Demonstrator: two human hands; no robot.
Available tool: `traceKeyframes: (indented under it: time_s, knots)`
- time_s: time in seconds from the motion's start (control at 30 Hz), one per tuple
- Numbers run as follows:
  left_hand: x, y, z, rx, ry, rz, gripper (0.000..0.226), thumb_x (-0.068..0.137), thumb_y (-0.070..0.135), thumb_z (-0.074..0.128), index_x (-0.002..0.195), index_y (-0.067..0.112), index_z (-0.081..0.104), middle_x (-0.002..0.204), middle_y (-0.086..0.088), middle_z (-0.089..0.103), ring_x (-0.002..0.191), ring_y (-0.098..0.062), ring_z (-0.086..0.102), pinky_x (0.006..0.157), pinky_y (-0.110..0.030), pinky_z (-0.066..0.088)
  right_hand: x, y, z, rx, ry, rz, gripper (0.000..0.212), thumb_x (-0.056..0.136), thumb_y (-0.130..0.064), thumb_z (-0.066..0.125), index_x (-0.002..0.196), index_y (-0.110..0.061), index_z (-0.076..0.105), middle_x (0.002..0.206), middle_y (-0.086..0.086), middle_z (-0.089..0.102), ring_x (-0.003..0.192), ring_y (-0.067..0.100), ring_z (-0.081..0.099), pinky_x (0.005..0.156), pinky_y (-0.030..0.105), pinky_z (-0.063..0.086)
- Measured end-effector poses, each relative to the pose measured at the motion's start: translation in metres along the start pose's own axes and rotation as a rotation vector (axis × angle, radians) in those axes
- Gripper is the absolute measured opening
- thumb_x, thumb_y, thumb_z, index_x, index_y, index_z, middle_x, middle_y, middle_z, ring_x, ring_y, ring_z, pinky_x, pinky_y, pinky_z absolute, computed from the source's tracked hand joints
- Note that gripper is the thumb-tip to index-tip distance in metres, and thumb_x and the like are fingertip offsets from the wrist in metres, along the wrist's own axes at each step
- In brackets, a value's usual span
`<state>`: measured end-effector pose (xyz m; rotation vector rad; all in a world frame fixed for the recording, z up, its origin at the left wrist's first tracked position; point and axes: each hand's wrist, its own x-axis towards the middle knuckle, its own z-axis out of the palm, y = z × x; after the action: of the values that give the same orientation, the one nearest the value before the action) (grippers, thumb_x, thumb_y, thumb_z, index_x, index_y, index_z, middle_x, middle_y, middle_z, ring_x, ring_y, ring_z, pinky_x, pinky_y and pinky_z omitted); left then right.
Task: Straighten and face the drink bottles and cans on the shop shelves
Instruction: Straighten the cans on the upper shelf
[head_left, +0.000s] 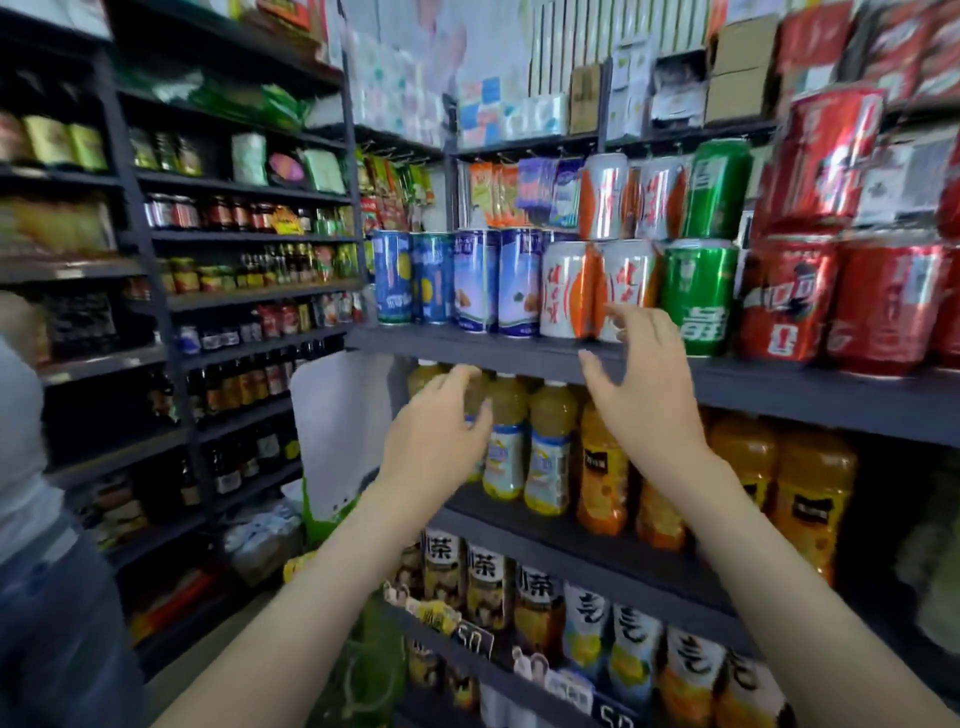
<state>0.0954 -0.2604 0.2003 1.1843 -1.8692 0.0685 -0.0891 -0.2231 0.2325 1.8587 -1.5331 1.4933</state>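
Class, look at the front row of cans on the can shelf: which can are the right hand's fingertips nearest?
The white-and-orange can just left of the green can; the right hand reaches its lower front.

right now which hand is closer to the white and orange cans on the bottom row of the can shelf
Right. The right hand reaches up with its fingertips at the base of the white and orange cans. The left hand is lower and to the left, in front of the yellow bottles one shelf down.
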Motion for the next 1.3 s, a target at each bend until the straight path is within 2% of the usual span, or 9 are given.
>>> traceKeyframes:
  time_s: [0.3, 0.43, 0.53, 0.63, 0.73, 0.83, 0.9, 1.07, 1.3]
  knots:
    - [0.118, -0.064, 0.003, -0.043, 0.016, 0.072, 0.058, 0.094, 0.027, 0.055, 0.145, 0.032, 0.028, 0.115, 0.001, 0.047, 0.088, -0.016, 0.054, 0.076, -0.033, 0.049, 0.082, 0.002, 0.049, -0.112, 0.044, -0.03, 0.052, 0.091, -0.011, 0.06, 0.139, -0.004, 0.041, 0.133, 0.014, 0.048, 0.126, 0.026, 0.039, 0.107, 0.024, 0.023]
    - [0.172, -0.093, -0.004, -0.029, 0.067, 0.007, 0.067, 0.095, 0.021, 0.053, 0.149, 0.036, 0.016, 0.144, -0.012, 0.027, 0.123, -0.033, 0.041, 0.095, -0.039, 0.04, 0.104, -0.006, 0.07, -0.203, -0.012, -0.084, 0.06, 0.088, -0.014, 0.064, 0.142, -0.007, 0.038, 0.136, 0.012, 0.048, 0.128, 0.025, 0.036, 0.1, 0.013, 0.015]
    - [0.21, -0.113, -0.022, 0.03, 0.02, -0.041, 0.07, 0.095, 0.017, 0.053, 0.149, 0.036, 0.014, 0.148, -0.017, 0.02, 0.126, -0.038, 0.037, 0.1, -0.045, 0.036, 0.126, -0.019, 0.091, -0.275, -0.08, -0.15, 0.059, 0.087, -0.014, 0.066, 0.14, -0.004, 0.042, 0.134, 0.014, 0.051, 0.124, 0.029, 0.042, 0.105, 0.026, 0.025]
    - [0.245, -0.132, -0.043, 0.083, -0.078, -0.018, 0.071, 0.095, 0.019, 0.055, 0.149, 0.038, 0.013, 0.146, -0.023, 0.023, 0.112, -0.038, 0.051, 0.095, -0.042, 0.041, 0.152, -0.033, 0.114, -0.376, -0.1, -0.202, 0.06, 0.086, -0.017, 0.067, 0.139, -0.005, 0.043, 0.133, 0.014, 0.053, 0.122, 0.034, 0.045, 0.102, 0.04, 0.031]
    - [0.266, -0.15, -0.051, 0.062, -0.173, 0.002, 0.065, 0.094, 0.028, 0.056, 0.149, 0.029, 0.021, 0.135, -0.02, 0.046, 0.095, -0.028, 0.057, 0.08, -0.033, 0.044, 0.174, -0.042, 0.136, -0.496, -0.113, -0.167, 0.06, 0.091, -0.029, 0.061, 0.144, -0.016, 0.036, 0.141, 0.003, 0.046, 0.13, 0.024, 0.037, 0.105, 0.037, 0.019]
    - [0.27, -0.163, -0.048, -0.055, -0.259, 0.053, 0.056, 0.091, 0.035, 0.06, 0.142, 0.023, 0.039, 0.131, -0.008, 0.055, 0.107, -0.021, 0.054, 0.08, -0.026, 0.041, 0.181, -0.044, 0.155, -0.616, -0.155, -0.107, 0.058, 0.092, -0.037, 0.056, 0.143, -0.018, 0.035, 0.14, 0.0, 0.046, 0.131, 0.021, 0.035, 0.108, 0.036, 0.01]
    - [0.27, -0.17, -0.044, -0.118, -0.279, 0.097, 0.054, 0.089, 0.037, 0.062, 0.138, 0.023, 0.043, 0.129, -0.003, 0.055, 0.103, -0.017, 0.054, 0.08, -0.026, 0.043, 0.18, -0.043, 0.163, -0.659, -0.149, -0.084, 0.057, 0.093, -0.036, 0.057, 0.142, -0.017, 0.037, 0.138, 0.001, 0.049, 0.13, 0.022, 0.037, 0.108, 0.036, 0.009]
    - [0.275, -0.179, -0.037, -0.208, -0.254, 0.146, 0.053, 0.089, 0.032, 0.064, 0.135, 0.018, 0.042, 0.124, -0.004, 0.055, 0.094, -0.011, 0.05, 0.077, -0.026, 0.043, 0.179, -0.043, 0.169, -0.672, -0.087, -0.088, 0.052, 0.091, -0.031, 0.06, 0.139, -0.019, 0.044, 0.135, 0.0, 0.053, 0.129, 0.022, 0.039, 0.108, 0.037, 0.008]
    - [0.273, -0.189, -0.036, -0.41, -0.367, 0.118, 0.05, 0.092, 0.026, 0.059, 0.137, 0.021, 0.038, 0.131, -0.007, 0.05, 0.104, -0.013, 0.05, 0.083, -0.028, 0.046, 0.173, -0.043, 0.171, -0.715, -0.083, -0.08, 0.06, 0.09, -0.03, 0.061, 0.143, -0.018, 0.037, 0.14, -0.001, 0.047, 0.133, 0.02, 0.037, 0.114, 0.043, 0.003]
